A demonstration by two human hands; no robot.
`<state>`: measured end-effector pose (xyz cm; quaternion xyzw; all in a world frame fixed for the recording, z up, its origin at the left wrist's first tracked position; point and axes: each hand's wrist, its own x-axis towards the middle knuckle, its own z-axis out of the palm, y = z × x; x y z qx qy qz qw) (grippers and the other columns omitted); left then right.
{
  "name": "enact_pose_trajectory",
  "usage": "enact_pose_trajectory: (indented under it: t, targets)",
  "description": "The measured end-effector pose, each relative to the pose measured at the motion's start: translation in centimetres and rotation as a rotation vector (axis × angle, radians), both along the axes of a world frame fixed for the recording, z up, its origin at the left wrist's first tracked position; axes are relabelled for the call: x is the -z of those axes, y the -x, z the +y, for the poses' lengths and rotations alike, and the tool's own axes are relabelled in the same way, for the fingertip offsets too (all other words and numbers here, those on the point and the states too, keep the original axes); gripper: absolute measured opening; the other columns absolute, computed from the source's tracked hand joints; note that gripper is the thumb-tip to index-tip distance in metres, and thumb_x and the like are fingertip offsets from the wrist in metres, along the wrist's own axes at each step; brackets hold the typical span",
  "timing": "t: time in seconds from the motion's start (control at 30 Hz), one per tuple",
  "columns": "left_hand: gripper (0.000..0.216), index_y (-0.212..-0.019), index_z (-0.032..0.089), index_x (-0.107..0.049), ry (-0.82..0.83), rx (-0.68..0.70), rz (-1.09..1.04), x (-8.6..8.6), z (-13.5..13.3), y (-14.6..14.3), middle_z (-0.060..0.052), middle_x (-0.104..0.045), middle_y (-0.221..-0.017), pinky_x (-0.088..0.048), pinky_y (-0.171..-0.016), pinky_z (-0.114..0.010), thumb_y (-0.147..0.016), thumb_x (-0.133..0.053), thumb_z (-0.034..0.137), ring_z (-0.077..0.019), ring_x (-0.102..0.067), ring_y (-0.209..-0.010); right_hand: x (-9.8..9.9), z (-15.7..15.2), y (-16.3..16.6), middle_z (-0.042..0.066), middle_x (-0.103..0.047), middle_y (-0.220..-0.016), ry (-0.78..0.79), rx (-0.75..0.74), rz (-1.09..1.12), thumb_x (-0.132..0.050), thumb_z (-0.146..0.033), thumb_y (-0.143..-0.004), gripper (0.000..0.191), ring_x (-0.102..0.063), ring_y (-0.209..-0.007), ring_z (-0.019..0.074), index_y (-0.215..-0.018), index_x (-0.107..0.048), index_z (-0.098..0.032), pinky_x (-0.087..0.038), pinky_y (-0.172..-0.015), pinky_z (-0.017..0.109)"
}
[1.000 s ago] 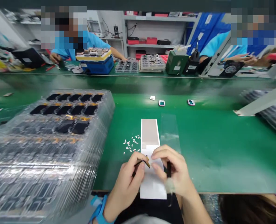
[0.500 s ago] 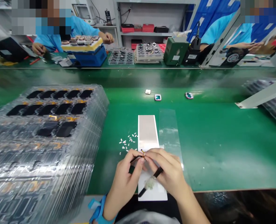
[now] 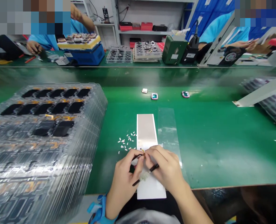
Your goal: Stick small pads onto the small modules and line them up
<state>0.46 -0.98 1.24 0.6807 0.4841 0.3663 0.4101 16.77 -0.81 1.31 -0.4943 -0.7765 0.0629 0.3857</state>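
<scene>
My left hand (image 3: pixel 126 172) is closed, its thumb and fingers pinching a thin black part (image 3: pixel 138 156) like a small display, mostly hidden by the fingers. A short yellow flex cable (image 3: pixel 142 150) sticks up between the fingertips. My right hand (image 3: pixel 167 169) is closed too, its thumb and index fingertips meeting the part near the cable. Held slantwise in that hand is a slim black tool (image 3: pixel 154 168) with a pale greenish lump around its middle; its exact kind is unclear. Below both hands lies a white sheet (image 3: pixel 152 190) with a grey-beige upper area.
Stacked clear trays (image 3: pixel 98 102) with black displays fill the left. Small white scraps (image 3: pixel 126 141) lie left of the sheet, a clear film (image 3: pixel 168 124) right of it. Beyond are two small watch-like cases (image 3: pixel 154 96). A metal post (image 3: pixel 256 93) stands at right. Two co-workers sit opposite.
The black tool in my right hand has swung, its lower end now higher and nearer my left hand. My fingertips stay together at the part. A co-worker's hand at the far left has risen.
</scene>
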Motion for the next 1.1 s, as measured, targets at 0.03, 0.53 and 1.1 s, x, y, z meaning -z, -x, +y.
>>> enact_pose_trajectory:
  t: [0.03, 0.53, 1.1]
  targets:
    - [0.010, -0.095, 0.022, -0.059, 0.005, -0.035, -0.026, 0.1, 0.0, 0.0, -0.001, -0.067, -0.085, -0.048, -0.068, -0.023, -0.100, -0.050, 0.024, -0.0152, -0.064, -0.074, -0.3, 0.2, -0.1, 0.003, -0.068, -0.080, 0.034, 0.009, 0.053, -0.051, -0.013, -0.094, 0.015, -0.064, -0.065, 0.0146, -0.089, -0.063, -0.021, -0.049, -0.058, 0.028]
    - [0.016, -0.094, 0.022, -0.046, 0.080, -0.381, -0.589, 0.0, 0.0, 0.4, 0.002, -0.066, -0.076, -0.043, -0.052, -0.018, -0.101, -0.054, 0.035, -0.0069, -0.048, -0.051, -1.6, 6.7, 2.4, 0.004, -0.076, -0.082, 0.638, -0.114, 0.321, -0.057, 0.003, -0.070, 0.028, -0.072, -0.080, 0.0206, -0.078, -0.073, -0.019, -0.055, -0.074, 0.032]
    - [0.021, -0.092, 0.022, -0.045, 0.150, -0.283, -0.619, 0.2, -0.2, 0.0, 0.003, -0.066, -0.071, -0.041, -0.052, -0.016, -0.100, -0.055, 0.039, -0.0063, -0.047, -0.050, -1.8, 6.0, 1.7, 0.000, -0.067, -0.064, 0.853, -0.331, 0.581, -0.070, -0.043, -0.082, 0.026, -0.053, -0.049, 0.0098, -0.077, -0.070, -0.017, -0.038, -0.047, 0.023]
